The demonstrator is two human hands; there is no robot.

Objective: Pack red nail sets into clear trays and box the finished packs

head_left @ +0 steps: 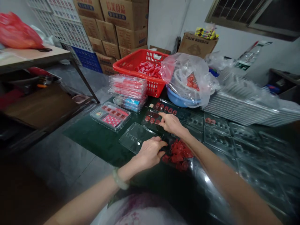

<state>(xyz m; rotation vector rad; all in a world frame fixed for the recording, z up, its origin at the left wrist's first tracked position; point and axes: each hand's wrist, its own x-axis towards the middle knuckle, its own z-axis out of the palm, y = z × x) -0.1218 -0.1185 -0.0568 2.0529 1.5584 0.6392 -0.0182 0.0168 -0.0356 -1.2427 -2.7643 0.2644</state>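
Note:
My right hand [172, 123] reaches over a clear plastic tray [152, 114] that holds a row of small red pieces [152, 120]. Its thumb and forefinger close around the piece at the row's right end. My left hand [152, 151], with a pale bangle on the wrist, is curled at the left edge of a loose pile of red pieces [179, 153]. Whatever its fingertips hold is hidden. An unfilled clear tray [138, 137] lies just beyond that hand. Behind, another tray [166, 107] carries a row of red pieces.
A filled pack [110, 116] lies at left, beside stacked packs [127, 89]. Behind stand a red basket [138, 73] of wrapped pieces and a blue basin [182, 100] under a plastic bag. Trays [217, 139] cover the right side, near tall tray stacks [241, 103].

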